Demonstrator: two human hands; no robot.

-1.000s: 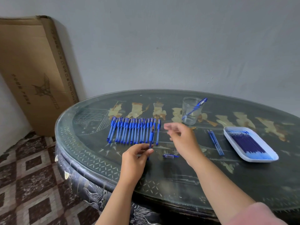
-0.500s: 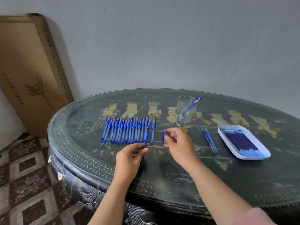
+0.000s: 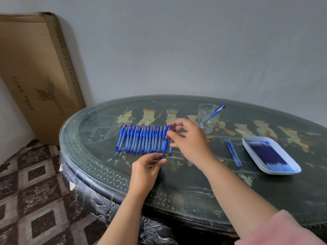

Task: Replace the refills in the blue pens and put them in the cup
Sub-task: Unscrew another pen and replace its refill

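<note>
Several blue pens [image 3: 139,139] lie side by side in a row on the round table [image 3: 177,184]. My left hand [image 3: 146,171] pinches the lower end of one blue pen [image 3: 165,145], held above the row's right end. My right hand [image 3: 190,138] pinches that pen's cap [image 3: 169,129] at its top end. A clear glass cup [image 3: 208,117] behind my right hand holds one blue pen [image 3: 215,113]. A white tray [image 3: 290,171] at the right holds several blue refills [image 3: 270,154].
A few loose refills [image 3: 233,152] lie on the table between my right hand and the tray. A large cardboard box [image 3: 35,75] leans on the wall at the left. Patterned floor tiles [image 3: 35,200] lie left of the table.
My right hand picked the cap up from the table and brought it to the top of the pen held by my left hand. The camera view shifted slightly.
</note>
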